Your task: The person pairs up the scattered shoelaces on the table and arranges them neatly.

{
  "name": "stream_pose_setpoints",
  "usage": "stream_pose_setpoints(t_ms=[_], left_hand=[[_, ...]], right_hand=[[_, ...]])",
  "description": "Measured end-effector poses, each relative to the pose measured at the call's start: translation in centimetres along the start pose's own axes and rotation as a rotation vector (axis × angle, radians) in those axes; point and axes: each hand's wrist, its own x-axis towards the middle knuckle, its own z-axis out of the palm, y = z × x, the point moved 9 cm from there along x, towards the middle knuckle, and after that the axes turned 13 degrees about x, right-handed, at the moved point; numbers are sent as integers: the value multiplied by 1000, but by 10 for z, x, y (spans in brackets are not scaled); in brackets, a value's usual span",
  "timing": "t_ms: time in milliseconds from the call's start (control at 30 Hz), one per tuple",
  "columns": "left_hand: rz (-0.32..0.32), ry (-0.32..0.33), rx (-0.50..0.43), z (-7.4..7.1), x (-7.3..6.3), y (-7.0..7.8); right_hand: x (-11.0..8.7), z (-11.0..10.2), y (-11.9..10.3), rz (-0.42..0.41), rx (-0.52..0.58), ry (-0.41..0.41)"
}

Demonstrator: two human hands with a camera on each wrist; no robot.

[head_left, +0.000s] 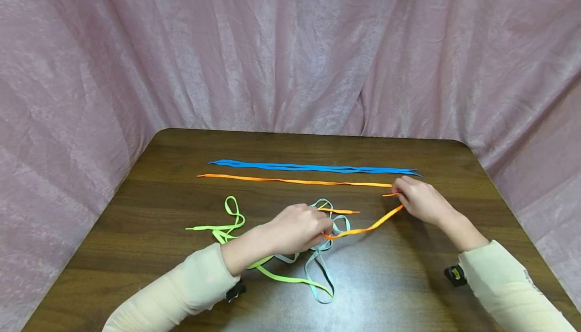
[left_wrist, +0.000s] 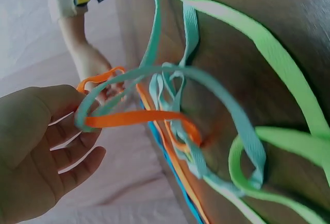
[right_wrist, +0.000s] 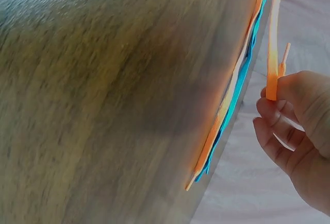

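Note:
My left hand [head_left: 297,228] pinches an orange shoelace [head_left: 363,230] above a tangle of laces. A pale teal shoelace [left_wrist: 242,116] loops up to the same fingertips in the left wrist view; I cannot tell whether it is pinched too. At the right, my right hand [head_left: 422,198] pinches the other part of that orange lace, with a short tip sticking out beside the thumb in the right wrist view. The lace sags slightly between the hands. Below and left of my left hand, a lime-green shoelace [head_left: 290,278] winds through the teal one.
Farther back, a second orange shoelace [head_left: 272,179] lies stretched straight across the brown table [head_left: 150,211]. Behind it, several blue shoelaces [head_left: 313,168] lie in a parallel bundle. A pink curtain [head_left: 290,54] hangs beyond the table's back edge.

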Motion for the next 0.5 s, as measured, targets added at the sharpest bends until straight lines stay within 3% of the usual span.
stream_pose_setpoints(t_ms=[500], left_hand=[[-133, -25, -91, -7, -32, -44]], right_hand=[[-4, -7, 4, 2, -8, 36]])
